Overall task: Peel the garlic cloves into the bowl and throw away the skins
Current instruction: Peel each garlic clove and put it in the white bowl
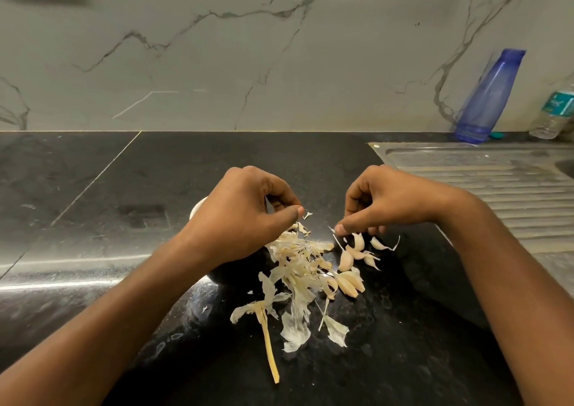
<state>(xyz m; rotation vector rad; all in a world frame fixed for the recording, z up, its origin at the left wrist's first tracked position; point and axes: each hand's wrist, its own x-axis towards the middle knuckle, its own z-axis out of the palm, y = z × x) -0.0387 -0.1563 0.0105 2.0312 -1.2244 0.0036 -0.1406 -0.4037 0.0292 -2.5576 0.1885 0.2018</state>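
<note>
My left hand (248,216) hovers over a bowl, of which only a bit of white rim (196,209) shows behind the hand. Its thumb and fingers are pinched, with a small scrap of skin (307,215) at the thumb tip. My right hand (391,200) reaches down to the unpeeled garlic cloves (352,258), thumb and fingertips closing around the top clove (358,241). A pile of papery garlic skins (298,265) lies between my hands on the black counter. A dry garlic stem (269,343) lies nearer me. The bowl's inside is hidden.
A steel sink drainboard (503,188) lies to the right. At the back right, a blue bottle (489,98) leans on the marble wall beside a clear water bottle (551,115). The black counter (93,188) stretches to the left.
</note>
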